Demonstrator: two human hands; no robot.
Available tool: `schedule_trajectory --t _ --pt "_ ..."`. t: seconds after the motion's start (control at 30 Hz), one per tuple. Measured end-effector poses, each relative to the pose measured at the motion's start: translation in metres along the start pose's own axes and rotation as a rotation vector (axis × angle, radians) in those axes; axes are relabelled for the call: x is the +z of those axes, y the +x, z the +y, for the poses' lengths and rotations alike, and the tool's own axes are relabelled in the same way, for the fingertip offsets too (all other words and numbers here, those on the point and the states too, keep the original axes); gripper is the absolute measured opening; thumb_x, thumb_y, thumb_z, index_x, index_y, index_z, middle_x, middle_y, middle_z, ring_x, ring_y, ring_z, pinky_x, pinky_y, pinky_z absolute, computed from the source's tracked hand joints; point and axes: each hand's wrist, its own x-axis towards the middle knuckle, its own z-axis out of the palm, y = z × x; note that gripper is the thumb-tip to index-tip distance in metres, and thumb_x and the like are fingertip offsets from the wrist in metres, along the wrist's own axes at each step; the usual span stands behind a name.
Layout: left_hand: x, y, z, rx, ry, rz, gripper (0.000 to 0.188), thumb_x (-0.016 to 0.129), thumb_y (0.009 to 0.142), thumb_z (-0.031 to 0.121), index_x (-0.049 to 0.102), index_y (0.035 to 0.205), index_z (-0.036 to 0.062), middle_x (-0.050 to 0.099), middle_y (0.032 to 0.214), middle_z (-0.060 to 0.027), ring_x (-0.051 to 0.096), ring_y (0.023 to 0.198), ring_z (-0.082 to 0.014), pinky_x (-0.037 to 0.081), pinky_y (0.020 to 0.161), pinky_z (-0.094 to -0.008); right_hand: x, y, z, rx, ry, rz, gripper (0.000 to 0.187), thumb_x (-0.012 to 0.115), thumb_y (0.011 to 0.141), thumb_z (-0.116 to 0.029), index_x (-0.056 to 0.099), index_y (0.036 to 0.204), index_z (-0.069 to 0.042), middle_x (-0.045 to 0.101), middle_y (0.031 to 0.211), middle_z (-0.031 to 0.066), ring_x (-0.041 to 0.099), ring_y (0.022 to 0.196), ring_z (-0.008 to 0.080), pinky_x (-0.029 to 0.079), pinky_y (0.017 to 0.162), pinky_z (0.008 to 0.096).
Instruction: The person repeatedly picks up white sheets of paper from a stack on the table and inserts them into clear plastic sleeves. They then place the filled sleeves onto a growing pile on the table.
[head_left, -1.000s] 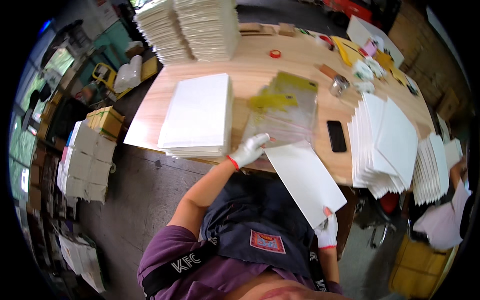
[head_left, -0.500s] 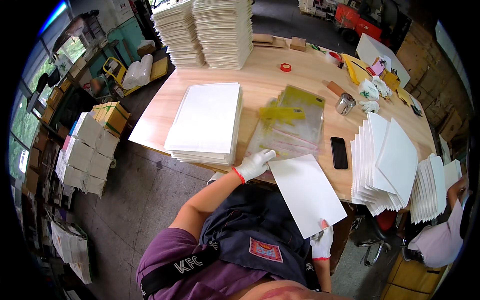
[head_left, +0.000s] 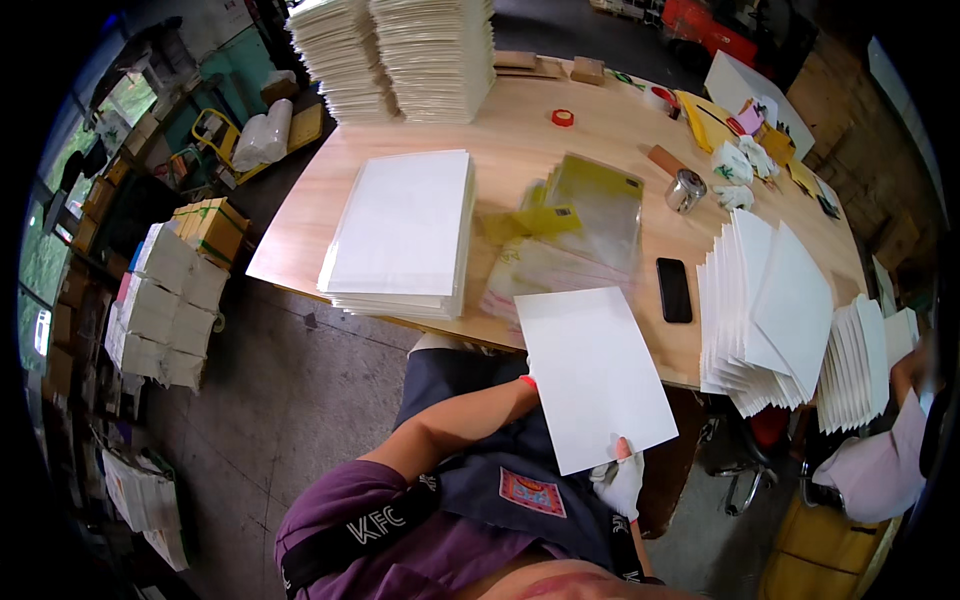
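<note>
A blank white sheet or thin board point(head_left: 598, 375) hangs over my lap at the table's near edge. My right hand point(head_left: 619, 482), in a white glove with a bare thumb, grips its lower edge, thumb on top. My left hand point(head_left: 531, 368) is behind the sheet's left edge; just its red cuff and a sliver of glove show, and its fingers are hidden. Beyond the sheet lie clear plastic sleeves point(head_left: 610, 215) with yellow-green printing, spread loosely. Left of them stands a neat stack of white sheets in clear sleeves point(head_left: 400, 225).
A black phone point(head_left: 674, 290) lies beside fanned white boards point(head_left: 745, 300) on the right. Tall white stacks point(head_left: 430, 60) stand at the back left. A metal can point(head_left: 686, 190), red tape point(head_left: 562, 118) and white gloves point(head_left: 733, 165) lie farther back. Another person point(head_left: 870, 460) sits at far right.
My left hand has moved from the sleeves to behind the sheet's left edge. The sheet has shifted slightly left and stands more upright, still in my right hand.
</note>
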Motion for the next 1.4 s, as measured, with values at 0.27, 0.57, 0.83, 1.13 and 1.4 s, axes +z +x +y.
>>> schedule_trajectory --t 0.27,0.57,0.83,1.13,1.4 --pt "-0.027 -0.046 -0.01 -0.189 0.42 -0.079 0.026 0.05 0.091 0.015 0.056 0.113 0.003 0.064 0.102 -0.0073 0.061 0.089 -0.0204 0.051 0.077 -0.0325 0.01 0.041 0.024 0.041 -0.142 -0.149 0.021 0.055 0.094 -0.021 0.056 0.105 -0.003 0.058 0.086 0.0049 0.059 0.072 0.0177 0.051 0.058 0.0302" --pt "-0.063 -0.058 0.034 -0.497 0.083 -0.162 0.016 0.047 0.091 0.014 0.057 0.101 0.0068 0.062 0.089 -0.0041 0.06 0.076 -0.0176 0.051 0.067 -0.0322 0.044 0.121 0.061 0.07 0.066 -0.402 0.043 0.043 0.098 -0.022 0.038 0.133 0.002 0.06 0.111 0.0188 0.065 0.088 0.0258 0.057 0.077 0.0363" --pt "-0.081 -0.074 0.113 -0.389 0.449 0.059 0.025 0.049 0.093 0.019 0.054 0.112 0.0038 0.064 0.106 -0.01 0.065 0.089 -0.021 0.053 0.075 -0.0333 0.094 0.132 0.051 -0.698 -1.637 -0.461 0.015 0.056 0.087 -0.021 0.059 0.101 -0.015 0.065 0.073 0.0068 0.063 0.058 0.022 0.048 0.053 0.0354" --pt "-0.089 -0.058 0.132 -0.33 0.428 0.103 0.018 0.052 0.088 0.012 0.059 0.099 -0.0008 0.067 0.094 -0.0127 0.066 0.079 -0.0204 0.055 0.069 -0.0299 0.097 0.13 0.037 -0.298 -1.386 -0.752 0.013 0.059 0.084 -0.02 0.055 0.09 -0.01 0.063 0.07 0.0082 0.063 0.061 0.0196 0.05 0.055 0.0349" --pt "-0.095 -0.072 0.158 -0.379 0.661 -0.039 0.024 0.054 0.093 0.021 0.057 0.102 -0.0012 0.065 0.099 -0.0143 0.065 0.078 -0.0185 0.054 0.067 -0.0272 -0.037 0.118 -0.043 -0.425 -0.906 -0.009 0.009 0.054 0.091 -0.01 0.049 0.085 -0.005 0.057 0.068 0.0024 0.047 0.05 0.0056 0.039 0.044 0.0191"
